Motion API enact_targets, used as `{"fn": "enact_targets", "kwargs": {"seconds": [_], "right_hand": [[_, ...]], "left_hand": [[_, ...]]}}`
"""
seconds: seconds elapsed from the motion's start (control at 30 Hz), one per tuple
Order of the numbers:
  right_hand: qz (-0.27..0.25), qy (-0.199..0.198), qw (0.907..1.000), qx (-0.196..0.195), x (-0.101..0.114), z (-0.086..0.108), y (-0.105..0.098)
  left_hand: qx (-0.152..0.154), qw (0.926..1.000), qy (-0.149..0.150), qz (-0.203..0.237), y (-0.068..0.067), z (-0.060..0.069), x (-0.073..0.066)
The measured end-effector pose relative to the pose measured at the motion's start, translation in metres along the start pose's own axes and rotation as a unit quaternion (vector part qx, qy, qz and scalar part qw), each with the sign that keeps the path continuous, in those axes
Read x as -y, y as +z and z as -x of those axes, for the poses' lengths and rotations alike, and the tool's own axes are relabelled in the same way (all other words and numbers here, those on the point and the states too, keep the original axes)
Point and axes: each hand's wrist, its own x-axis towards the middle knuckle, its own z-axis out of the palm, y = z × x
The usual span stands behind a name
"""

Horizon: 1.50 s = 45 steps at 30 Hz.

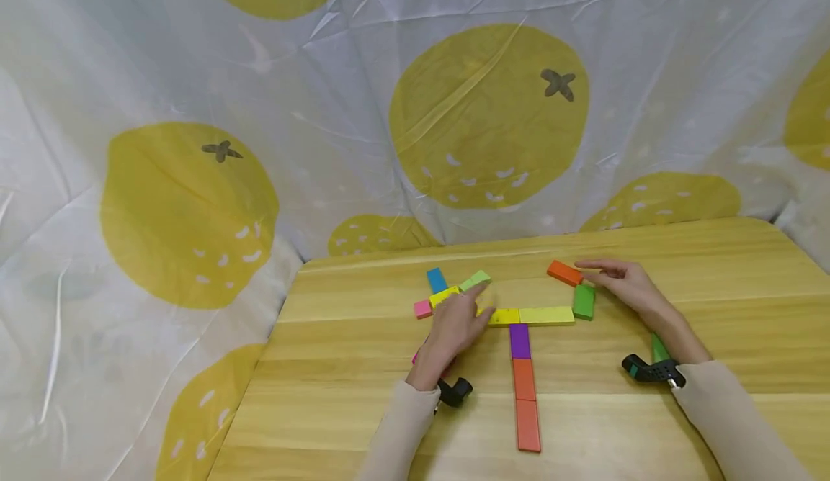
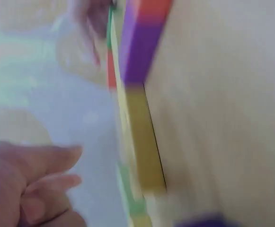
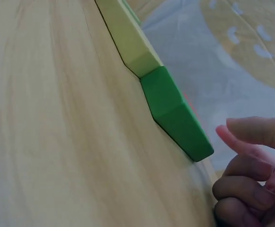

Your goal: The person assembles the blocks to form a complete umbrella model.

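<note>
Flat coloured blocks form a branching figure on the table. My left hand (image 1: pixel 457 319) hovers over the yellow blocks (image 1: pixel 504 317), fingers extended and nothing between them; it hides part of the row. By its fingertips lies a light green block (image 1: pixel 476 280). On the other side, my right hand (image 1: pixel 625 286) is at the right end of an orange block (image 1: pixel 564 273), forefinger and thumb apart; whether they touch it I cannot tell. Just below lies a green block (image 3: pixel 177 113), meeting the end of a pale yellow block (image 1: pixel 547 315).
A purple block (image 1: pixel 520 341) and two red-orange blocks (image 1: pixel 528 423) run toward me from the row. Blue (image 1: pixel 436 279) and pink (image 1: pixel 423 309) blocks lie at left. Another green block (image 1: pixel 659 348) is partly behind my right wrist. Lemon-print cloth (image 1: pixel 363 142) hangs behind the table (image 1: pixel 311 394).
</note>
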Motion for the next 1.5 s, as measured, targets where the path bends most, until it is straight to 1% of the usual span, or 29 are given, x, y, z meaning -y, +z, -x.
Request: {"fn": "enact_targets", "kwargs": {"seconds": [0.03, 0.1, 0.13, 0.17, 0.23, 0.3, 0.4, 0.57, 0.63, 0.77, 0.8, 0.9, 0.97, 1.0, 1.1, 1.2, 1.37, 1.5], "right_hand": [[-0.004, 0.001, 1.0000, -0.002, -0.001, 0.000, 0.001], [-0.006, 0.001, 0.9999, -0.009, -0.003, 0.000, 0.004], [-0.004, -0.001, 0.9999, -0.012, -0.004, 0.000, 0.006], [-0.001, -0.003, 0.9999, -0.015, -0.005, 0.000, 0.007], [0.007, -0.006, 0.9998, -0.018, -0.005, 0.001, 0.009], [0.010, -0.009, 0.9997, -0.019, -0.005, 0.001, 0.010], [0.012, -0.013, 0.9996, -0.020, -0.002, 0.000, 0.009], [0.010, -0.024, 0.9994, -0.022, 0.000, 0.000, 0.007], [0.014, -0.024, 0.9993, -0.026, 0.000, 0.001, 0.007], [0.019, -0.021, 0.9991, -0.033, -0.002, -0.001, 0.007], [0.019, -0.020, 0.9991, -0.033, -0.002, -0.002, 0.007], [0.015, -0.022, 0.9993, -0.028, -0.004, -0.004, 0.008], [0.012, -0.026, 0.9992, -0.028, -0.006, -0.004, 0.009], [0.010, -0.027, 0.9992, -0.028, -0.006, -0.004, 0.009], [0.006, -0.031, 0.9991, -0.029, -0.006, -0.004, 0.010], [0.006, -0.034, 0.9990, -0.028, -0.007, -0.004, 0.011], [0.007, -0.037, 0.9990, -0.026, -0.006, -0.004, 0.011], [0.007, -0.035, 0.9991, -0.023, -0.005, -0.004, 0.011]], "left_hand": [[-0.023, 0.9994, -0.025, 0.003, -0.002, -0.005, 0.007], [-0.053, 0.9966, -0.063, 0.004, -0.004, -0.013, 0.022], [-0.054, 0.9956, -0.077, 0.008, -0.004, -0.016, 0.028], [-0.046, 0.9949, -0.089, 0.012, -0.004, -0.019, 0.034], [-0.034, 0.9941, -0.102, 0.016, -0.003, -0.024, 0.042], [-0.031, 0.9936, -0.106, 0.025, -0.003, -0.027, 0.045], [-0.022, 0.9936, -0.105, 0.035, -0.003, -0.036, 0.045], [0.007, 0.9951, -0.095, 0.026, -0.007, -0.056, 0.041], [0.014, 0.9955, -0.088, 0.031, -0.008, -0.065, 0.037], [0.031, 0.9947, -0.088, 0.042, -0.009, -0.085, 0.027], [0.038, 0.9944, -0.090, 0.040, -0.009, -0.089, 0.024], [0.051, 0.9941, -0.094, 0.016, -0.006, -0.102, 0.015], [0.058, 0.9941, -0.091, 0.005, -0.003, -0.109, 0.009], [0.062, 0.9945, -0.085, 0.003, -0.002, -0.113, 0.006], [0.073, 0.9949, -0.069, -0.003, 0.001, -0.121, -0.002], [0.083, 0.9947, -0.060, -0.008, 0.003, -0.126, -0.010], [0.099, 0.9933, -0.054, -0.024, 0.008, -0.131, -0.018], [0.109, 0.9924, -0.053, -0.025, 0.012, -0.133, -0.022]]}}
